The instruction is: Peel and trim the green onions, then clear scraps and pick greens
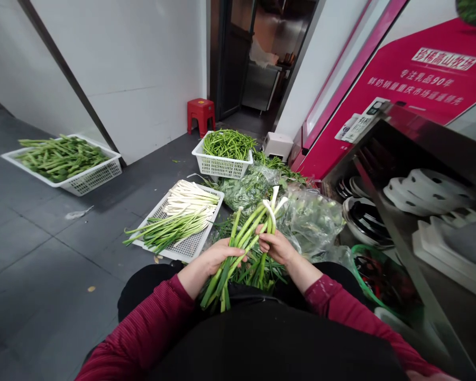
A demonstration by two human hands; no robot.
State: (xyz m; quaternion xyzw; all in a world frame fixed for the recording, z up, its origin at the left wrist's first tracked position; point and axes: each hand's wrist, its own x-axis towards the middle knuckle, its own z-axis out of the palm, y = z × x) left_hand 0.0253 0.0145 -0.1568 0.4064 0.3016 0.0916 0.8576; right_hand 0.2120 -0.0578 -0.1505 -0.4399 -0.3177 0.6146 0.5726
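A bunch of green stalks (248, 238) with white ends slants up and to the right above my lap. My left hand (223, 255) is wrapped round its lower middle part. Fingers of my right hand (275, 245) close round stalks nearer the white ends. Beyond my left hand, a shallow white tray (192, 247) on the floor bears white-ended stalks (186, 203) with green tops hanging over its left edge. Loose greens (262, 272) lie below my hands, partly hidden by them.
A white basket (222, 166) of green stalks stands ahead, another basket (93, 177) at the left. Plastic bags of greens (311, 217) lie right of centre. A red stool (200, 115) is by the doorway. Metal shelving (416, 264) with dishes and a green basket (359, 270) are at the right.
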